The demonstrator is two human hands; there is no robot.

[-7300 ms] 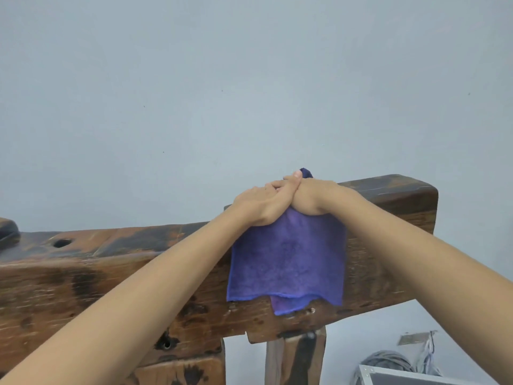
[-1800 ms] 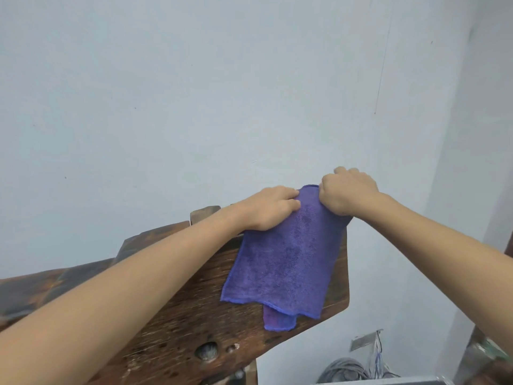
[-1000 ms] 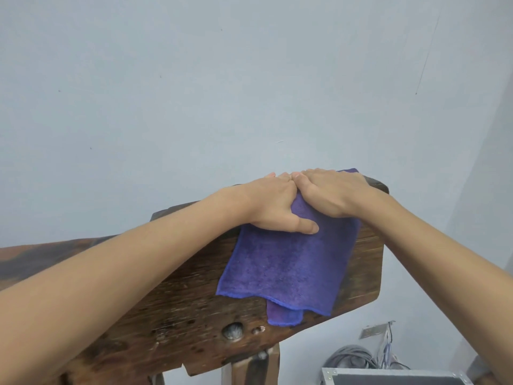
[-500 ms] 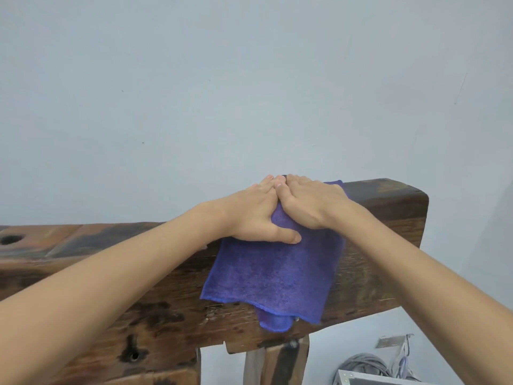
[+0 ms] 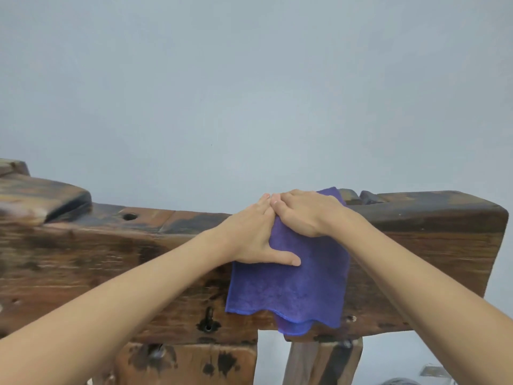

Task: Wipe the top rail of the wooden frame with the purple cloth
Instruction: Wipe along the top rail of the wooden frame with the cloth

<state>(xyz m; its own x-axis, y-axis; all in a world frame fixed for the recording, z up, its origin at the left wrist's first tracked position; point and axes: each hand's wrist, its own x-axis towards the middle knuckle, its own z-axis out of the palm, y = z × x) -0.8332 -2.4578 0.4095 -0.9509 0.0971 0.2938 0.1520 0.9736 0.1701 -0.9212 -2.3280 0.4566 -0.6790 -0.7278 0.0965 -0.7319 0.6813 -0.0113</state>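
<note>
Pressed flat side by side right of centre frame, left hand (image 5: 251,240) and right hand (image 5: 304,213), pinning the purple cloth (image 5: 288,290) over the top rail (image 5: 172,220) of the wooden frame (image 5: 111,273). Likely hazards: loose hanging folds slipping off once pressure eases, or snagging on the round hole (image 5: 129,217) left of centre.

Leftward, the top rail (image 5: 172,219) is left bare up to a raised block (image 5: 41,200). Rightward, passage is obstructed by small lumps (image 5: 361,196).

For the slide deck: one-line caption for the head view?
Both hands, left hand and right hand, press a purple cloth draped over the wooden frame's top rail.
</note>
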